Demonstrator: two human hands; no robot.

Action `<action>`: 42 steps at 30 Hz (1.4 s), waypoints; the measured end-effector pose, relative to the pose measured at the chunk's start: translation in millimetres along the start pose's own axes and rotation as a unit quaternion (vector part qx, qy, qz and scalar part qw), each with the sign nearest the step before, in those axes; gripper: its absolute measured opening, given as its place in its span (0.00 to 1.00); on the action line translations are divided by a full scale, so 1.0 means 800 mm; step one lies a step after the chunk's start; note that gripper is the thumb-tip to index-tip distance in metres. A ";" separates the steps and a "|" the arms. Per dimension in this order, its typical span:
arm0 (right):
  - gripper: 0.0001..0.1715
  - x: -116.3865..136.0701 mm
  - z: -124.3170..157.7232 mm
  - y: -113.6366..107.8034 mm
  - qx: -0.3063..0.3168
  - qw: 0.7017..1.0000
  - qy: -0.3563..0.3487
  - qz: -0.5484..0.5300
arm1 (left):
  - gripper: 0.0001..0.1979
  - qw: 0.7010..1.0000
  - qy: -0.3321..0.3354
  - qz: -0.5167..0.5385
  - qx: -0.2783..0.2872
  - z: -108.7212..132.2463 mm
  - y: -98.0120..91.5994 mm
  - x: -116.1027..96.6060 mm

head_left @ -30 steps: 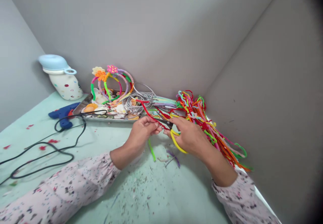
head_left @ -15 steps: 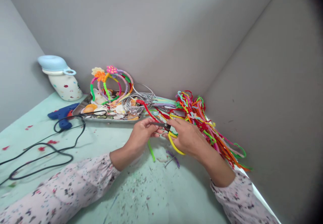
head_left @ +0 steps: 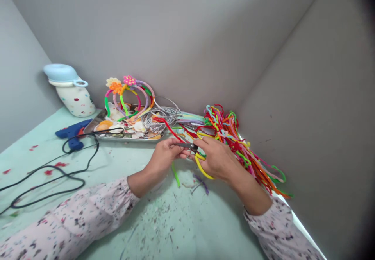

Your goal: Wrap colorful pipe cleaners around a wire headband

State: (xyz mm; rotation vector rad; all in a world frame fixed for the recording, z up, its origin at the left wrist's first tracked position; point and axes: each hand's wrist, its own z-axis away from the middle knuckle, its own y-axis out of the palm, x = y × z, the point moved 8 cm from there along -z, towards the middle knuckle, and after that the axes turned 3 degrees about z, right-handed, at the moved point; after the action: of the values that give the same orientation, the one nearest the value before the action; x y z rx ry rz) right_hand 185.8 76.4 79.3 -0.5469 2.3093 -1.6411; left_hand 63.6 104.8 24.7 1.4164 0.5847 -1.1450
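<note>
My right hand [head_left: 215,156] is closed around scissors with yellow handles [head_left: 204,169], their dark blades pointing left toward my other fingers. Between the fingertips of my left hand [head_left: 164,156] is pinched a red pipe cleaner [head_left: 170,128], which slants up and to the left over the tray. The blades lie at the pipe cleaner's lower end; fingers hide whether they are closed on it. Just below my left fingers a bright green pipe cleaner piece [head_left: 175,174] lies on the table, and purple scraps [head_left: 201,183] lie to its right.
A metal tray [head_left: 129,138] of shells and silver wire hoops [head_left: 164,115] stands at the back, with colourful fuzzy headbands [head_left: 122,105] on it. Left are a blue glue gun [head_left: 73,133], its black cord [head_left: 83,180] and a bottle [head_left: 74,97]. Bundled pipe cleaners [head_left: 231,135] lie right.
The free end of the red pipe cleaner has shifted slightly left. My left fingers have moved a little; the scissors stay almost in place.
</note>
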 end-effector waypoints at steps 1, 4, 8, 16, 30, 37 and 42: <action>0.18 0.000 0.000 0.000 0.001 1.000 -0.001 0.000 | 0.07 1.000 -0.001 -0.004 0.006 0.000 0.001 0.000; 0.17 -0.001 0.001 0.001 0.003 1.000 -0.005 0.002 | 0.08 1.000 -0.001 -0.013 0.028 0.000 0.004 0.000; 0.15 -0.002 0.002 0.001 0.001 1.000 -0.006 -0.004 | 0.06 0.999 -0.002 -0.017 0.031 0.001 0.006 -0.001; 0.13 -0.001 0.003 0.002 -0.004 1.000 -0.005 0.004 | 0.06 1.000 0.004 -0.013 0.028 0.001 0.007 -0.004; 0.16 -0.004 0.004 0.000 0.002 1.000 -0.011 -0.017 | 0.06 1.000 0.002 -0.017 0.014 0.001 0.006 -0.006; 0.19 0.000 0.000 0.000 0.003 1.000 -0.007 -0.005 | 0.09 1.000 0.001 -0.029 0.000 0.002 0.005 -0.005; 0.18 0.001 0.000 0.000 -0.004 1.000 -0.008 0.002 | 0.07 0.999 -0.008 -0.037 0.003 0.002 0.005 -0.004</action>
State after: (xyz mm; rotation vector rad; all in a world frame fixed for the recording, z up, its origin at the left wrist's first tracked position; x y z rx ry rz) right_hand 185.1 75.9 79.6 -0.5538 2.3061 -1.6202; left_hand 65.3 102.9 29.8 1.3998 0.6272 -1.2157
